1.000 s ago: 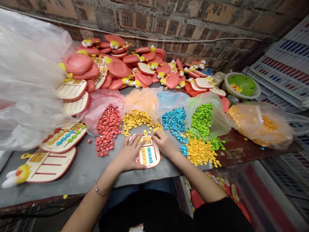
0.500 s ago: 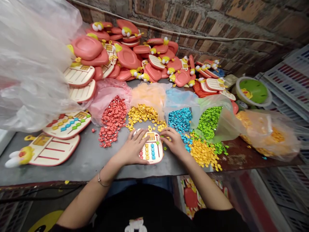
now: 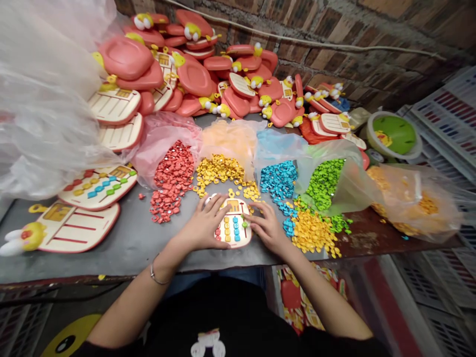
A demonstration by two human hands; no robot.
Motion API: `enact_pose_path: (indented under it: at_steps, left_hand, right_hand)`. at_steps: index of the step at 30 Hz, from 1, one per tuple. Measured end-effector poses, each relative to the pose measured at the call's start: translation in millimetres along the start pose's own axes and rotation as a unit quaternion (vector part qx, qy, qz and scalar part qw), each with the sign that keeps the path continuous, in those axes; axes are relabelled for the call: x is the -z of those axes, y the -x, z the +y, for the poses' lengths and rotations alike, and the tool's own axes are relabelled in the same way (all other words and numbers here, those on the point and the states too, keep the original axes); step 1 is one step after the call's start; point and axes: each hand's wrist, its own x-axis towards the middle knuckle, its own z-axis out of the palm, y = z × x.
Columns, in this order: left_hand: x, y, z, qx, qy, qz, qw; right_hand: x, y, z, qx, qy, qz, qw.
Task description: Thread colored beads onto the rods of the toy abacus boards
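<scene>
Both hands lie open and slightly curved on a cream toy board [image 3: 235,235] near the front edge of a grey metal bench [image 3: 92,258]. The left hand [image 3: 203,223] covers the board's left side, and the right hand [image 3: 268,229] rests its fingertips on the right side. Rows of small coloured pieces fill the board. Just beyond, heaps of red pieces [image 3: 171,183], yellow pieces [image 3: 219,171], blue pieces [image 3: 278,181] and green pieces [image 3: 325,183] spill from plastic bags [image 3: 163,134]. Pink toy boards [image 3: 193,79] pile against a brick wall [image 3: 334,25] along the rear edge.
</scene>
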Motion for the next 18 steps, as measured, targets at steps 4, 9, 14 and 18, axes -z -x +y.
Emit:
enact_pose_path:
  at_steps: [4,9,14,18]
  left_hand:
    - [3,-1,1,0.001,-0.002,-0.010,1.000]
    - [6,-1,3,0.009,0.004,-0.008,1.000]
    - [5,0,2,0.002,-0.006,0.001,1.000]
    - [2,0,0,-0.007,-0.013,0.007,1.000]
  right_hand:
    - [6,23,-5,-0.057,-0.010,0.016,0.998]
    - [2,23,-7,-0.068,-0.035,0.011,0.997]
    - [-3,-17,-11,-0.058,-0.086,0.082,0.991]
    - [-21,-43,1,-0.021,-0.075,0.075,0.994]
